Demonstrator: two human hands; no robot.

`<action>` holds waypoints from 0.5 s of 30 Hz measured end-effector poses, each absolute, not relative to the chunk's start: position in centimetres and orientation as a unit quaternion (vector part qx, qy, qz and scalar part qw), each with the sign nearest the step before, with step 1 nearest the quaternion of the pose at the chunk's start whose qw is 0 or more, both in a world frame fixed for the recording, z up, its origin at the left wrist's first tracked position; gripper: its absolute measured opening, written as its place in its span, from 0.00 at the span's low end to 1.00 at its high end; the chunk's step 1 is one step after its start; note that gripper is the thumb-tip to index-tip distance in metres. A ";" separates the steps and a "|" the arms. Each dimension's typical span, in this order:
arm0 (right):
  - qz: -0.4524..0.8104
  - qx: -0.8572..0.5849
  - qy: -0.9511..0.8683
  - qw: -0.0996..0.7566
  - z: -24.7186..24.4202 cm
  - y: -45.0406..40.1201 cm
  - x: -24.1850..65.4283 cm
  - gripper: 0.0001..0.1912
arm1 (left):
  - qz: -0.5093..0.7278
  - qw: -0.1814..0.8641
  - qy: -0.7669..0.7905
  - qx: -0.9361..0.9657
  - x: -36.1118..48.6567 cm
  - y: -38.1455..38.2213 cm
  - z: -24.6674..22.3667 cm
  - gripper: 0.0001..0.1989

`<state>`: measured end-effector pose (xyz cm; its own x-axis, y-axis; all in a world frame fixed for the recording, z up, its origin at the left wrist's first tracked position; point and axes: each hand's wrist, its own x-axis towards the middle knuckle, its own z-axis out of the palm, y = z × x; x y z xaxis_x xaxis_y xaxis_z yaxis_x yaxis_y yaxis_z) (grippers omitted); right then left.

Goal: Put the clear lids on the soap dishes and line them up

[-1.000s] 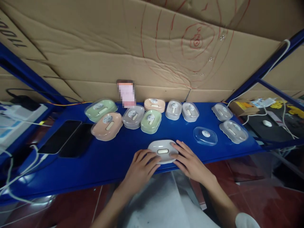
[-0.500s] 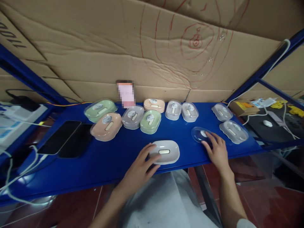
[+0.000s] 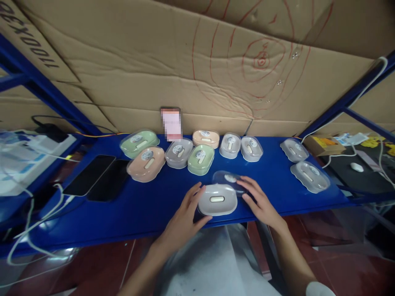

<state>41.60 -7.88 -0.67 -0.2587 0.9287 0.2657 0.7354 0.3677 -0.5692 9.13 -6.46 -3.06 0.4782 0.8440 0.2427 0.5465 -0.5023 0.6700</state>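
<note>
A grey oval dish (image 3: pixel 222 206) with a white pill-shaped insert lies near the front edge of the blue table. My left hand (image 3: pixel 190 209) grips its left end, fingertips at the rim and thumb below. Just behind the dish's right side is a clear lid (image 3: pixel 220 177) with a round sticker. My right hand (image 3: pixel 256 200) holds that lid by its right end, between fingers and thumb. The lid partly overlaps the dish's back right edge in view.
Several lidded dishes stand behind, among them a green one (image 3: pixel 200 159) and a peach one (image 3: pixel 146 164). Two grey ones (image 3: pixel 310 176) are at the right. Dark phones (image 3: pixel 91 174) and white cables lie left. A pixelated upright screen (image 3: pixel 172 124) leans on the cardboard.
My right hand has carried the clear lid leftward to the grey dish. My left hand has closed on the dish's end. The view has shifted slightly.
</note>
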 end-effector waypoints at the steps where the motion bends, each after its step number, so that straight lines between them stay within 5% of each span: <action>1: 0.194 -0.510 -0.791 0.277 -0.4 -8.2 41.0 0.24 | 0.285 0.262 0.424 0.819 9.1 -6.5 -3.1 0.46; 15: 0.164 -0.430 -0.856 0.236 -0.8 -8.6 38.4 0.25 | 0.267 0.266 0.417 0.827 9.0 -6.1 -3.3 0.39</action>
